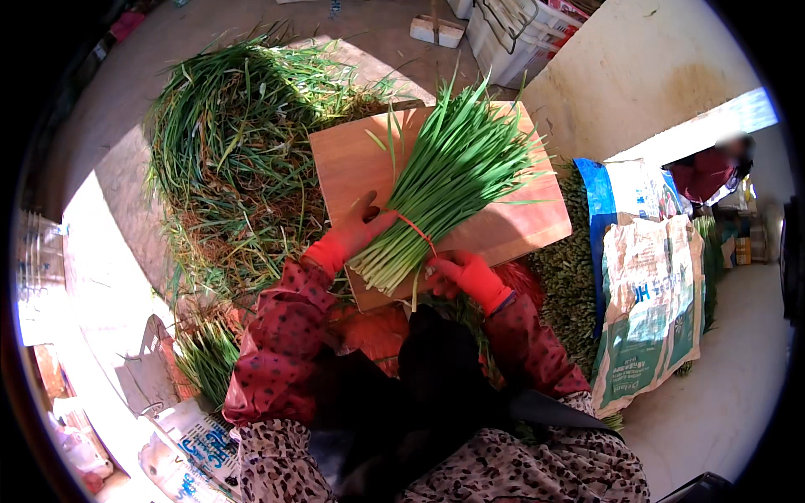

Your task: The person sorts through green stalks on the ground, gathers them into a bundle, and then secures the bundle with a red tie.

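A thick bundle of green chives (457, 163) lies slantwise on a wooden board (352, 168), its pale cut ends towards me and its leaf tips pointing away to the right. Around its lower part runs a thin red band (417, 232). My left hand (356, 228), in a red-orange glove, is closed against the left side of the stems, with the thumb over them near the band. My right hand (463, 275), also with red-orange on it, pinches at the band's right end, beside the stems. Its fingertips are partly hidden.
A big heap of loose chive leaves and trimmings (239, 159) lies left of the board. More chives (205, 360) sit at lower left. Stacked bundles (562, 260) stand at right, partly under woven sacks (650, 293). White crates (507, 46) stand behind; a person (708, 172) is at far right.
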Available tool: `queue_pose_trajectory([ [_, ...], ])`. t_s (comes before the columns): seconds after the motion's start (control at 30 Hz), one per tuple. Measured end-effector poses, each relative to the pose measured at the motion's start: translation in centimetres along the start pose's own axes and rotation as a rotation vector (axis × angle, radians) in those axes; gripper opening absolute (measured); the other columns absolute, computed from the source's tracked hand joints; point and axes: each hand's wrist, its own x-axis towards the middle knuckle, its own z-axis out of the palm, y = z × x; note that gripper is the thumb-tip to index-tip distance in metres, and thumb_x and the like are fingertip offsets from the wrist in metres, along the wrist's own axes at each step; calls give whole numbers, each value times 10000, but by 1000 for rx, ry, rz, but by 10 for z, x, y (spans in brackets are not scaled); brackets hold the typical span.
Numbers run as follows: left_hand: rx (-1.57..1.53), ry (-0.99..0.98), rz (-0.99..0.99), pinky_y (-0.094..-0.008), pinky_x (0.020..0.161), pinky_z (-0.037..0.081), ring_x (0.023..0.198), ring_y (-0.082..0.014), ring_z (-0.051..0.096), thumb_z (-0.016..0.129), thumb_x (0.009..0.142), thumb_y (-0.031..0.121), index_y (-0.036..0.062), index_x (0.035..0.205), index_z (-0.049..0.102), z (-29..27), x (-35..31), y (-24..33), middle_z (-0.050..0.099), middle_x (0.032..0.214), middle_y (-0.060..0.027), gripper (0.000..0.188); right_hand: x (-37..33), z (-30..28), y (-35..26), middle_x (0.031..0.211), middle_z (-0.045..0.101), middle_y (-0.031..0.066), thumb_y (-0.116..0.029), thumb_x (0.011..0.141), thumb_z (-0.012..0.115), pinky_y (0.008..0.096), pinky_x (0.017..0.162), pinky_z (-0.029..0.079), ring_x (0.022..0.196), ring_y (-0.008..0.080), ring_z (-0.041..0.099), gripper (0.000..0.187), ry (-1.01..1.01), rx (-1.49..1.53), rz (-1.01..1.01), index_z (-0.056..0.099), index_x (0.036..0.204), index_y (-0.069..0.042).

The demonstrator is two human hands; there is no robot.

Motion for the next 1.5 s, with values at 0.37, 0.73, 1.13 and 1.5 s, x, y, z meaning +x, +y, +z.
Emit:
queue_pose_trajectory([
  [0.37,1238,397,27,-484,950,381,1209,-397,428,753,602,519,15,1431,190,100,-31,58,317,1417,-221,1122,19,-2,-9,715,623,36,-145,879,536,244,516,414,580,89,549,172,449,-294,-918,657,834,-32],
  [0.73,455,-299,305,-357,939,425,1106,-305,543,777,645,318,59,1386,325,1,-19,86,551,1214,-205,906,3,26,-108,825,656,81,-172,891,506,234,476,424,577,112,562,212,95,270,-552,561,754,-20],
  [1.13,1052,169,273,-390,899,451,1053,-345,573,754,672,363,40,1290,438,33,-22,73,580,1167,-202,766,65,6,-83,898,678,97,-207,894,502,226,492,430,637,123,622,249,42,173,-316,617,855,10],
  [1.5,640,829,128,-409,621,495,714,-318,622,629,775,219,88,778,659,42,-85,27,636,771,-119,134,92,5,-99,962,680,107,-195,898,489,205,491,373,658,78,584,235,55,154,-280,609,843,-1],
])
